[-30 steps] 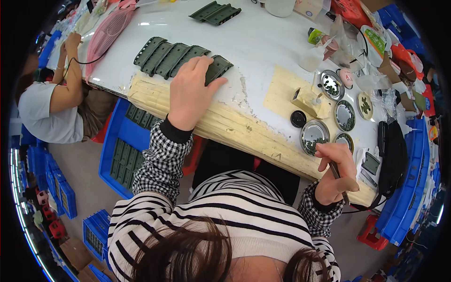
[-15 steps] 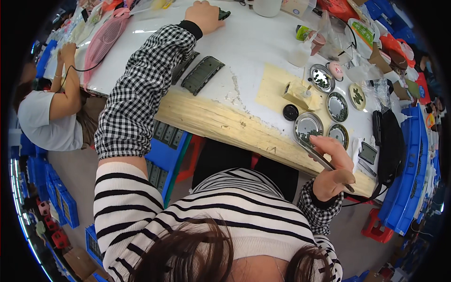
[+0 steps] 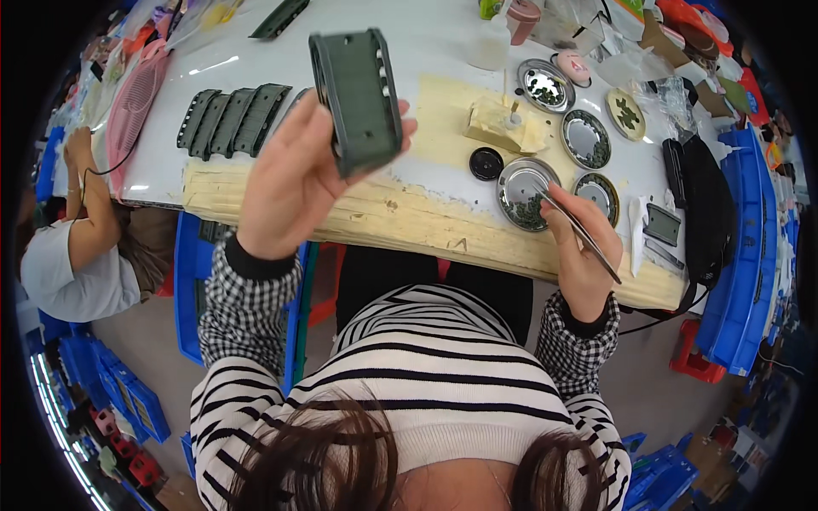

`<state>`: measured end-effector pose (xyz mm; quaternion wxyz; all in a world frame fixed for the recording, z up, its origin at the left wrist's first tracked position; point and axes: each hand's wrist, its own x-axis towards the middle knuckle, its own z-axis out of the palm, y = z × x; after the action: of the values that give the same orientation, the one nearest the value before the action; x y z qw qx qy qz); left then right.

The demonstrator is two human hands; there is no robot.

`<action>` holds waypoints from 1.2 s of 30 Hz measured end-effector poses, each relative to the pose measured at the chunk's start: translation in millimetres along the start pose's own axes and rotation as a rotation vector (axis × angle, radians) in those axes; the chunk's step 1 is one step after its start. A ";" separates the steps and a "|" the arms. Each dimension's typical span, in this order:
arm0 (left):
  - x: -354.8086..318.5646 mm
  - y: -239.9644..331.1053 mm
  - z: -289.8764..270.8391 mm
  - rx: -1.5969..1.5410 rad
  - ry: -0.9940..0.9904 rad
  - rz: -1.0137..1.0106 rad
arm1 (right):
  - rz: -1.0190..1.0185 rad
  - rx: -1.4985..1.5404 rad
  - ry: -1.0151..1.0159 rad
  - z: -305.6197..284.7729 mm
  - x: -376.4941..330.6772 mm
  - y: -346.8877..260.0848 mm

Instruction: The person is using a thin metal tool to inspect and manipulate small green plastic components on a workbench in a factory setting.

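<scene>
In my left hand [image 3: 285, 187] is a dark green plastic casing [image 3: 362, 102], oblong with raised side walls and small pale spots along one wall. It is raised above the table's front edge, fingers beneath and around its sides. My right hand [image 3: 586, 260] grips metal tweezers [image 3: 588, 238], their tips pointing over a round metal dish [image 3: 514, 176] that has small dark green pieces in it. Several like casings [image 3: 234, 119] lie in a row on the table to the left. Another casing [image 3: 279, 19] lies farther back.
More metal dishes [image 3: 586, 128] of small green parts stand right of a yellowish block [image 3: 498, 126] and a black round lid [image 3: 486, 163]. A black bag [image 3: 710, 200] lies at the right edge. A person [image 3: 77, 264] sits at the left. Blue crates [image 3: 189, 281] stand below the table.
My left hand has come back from the far side of the table, lifting a green casing toward me. The right hand's tweezers now point into the dish. The view has shifted.
</scene>
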<state>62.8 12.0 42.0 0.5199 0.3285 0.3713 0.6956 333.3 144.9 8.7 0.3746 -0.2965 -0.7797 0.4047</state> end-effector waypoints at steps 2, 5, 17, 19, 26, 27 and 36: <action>-13.3 -19.9 21.1 -0.149 0.051 -0.057 | 0.052 0.008 -0.009 3.0 -1.7 7.2; -22.2 -43.5 33.6 -0.463 0.096 -0.140 | 0.040 -0.104 0.017 5.3 -1.2 12.5; -25.9 -50.9 50.3 0.002 0.225 -0.048 | -0.073 -0.174 -0.006 8.6 2.4 8.7; -29.1 -61.6 45.8 -0.024 0.179 -0.089 | -0.031 0.015 -0.034 9.6 1.8 -3.6; -23.5 -69.4 45.4 -0.361 -0.086 -0.436 | -0.038 0.413 -0.278 24.8 16.3 -35.2; -23.9 -70.5 46.3 -0.420 -0.089 -0.447 | -0.029 0.415 -0.293 25.5 17.2 -35.7; -25.7 -72.2 40.3 -0.387 -0.105 -0.450 | -0.075 0.284 -0.354 27.8 18.9 -35.7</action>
<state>137.6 7.5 -1.3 0.7326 0.1683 0.2679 0.6027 294.4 130.3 34.7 0.2845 -0.1358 -0.7789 0.5422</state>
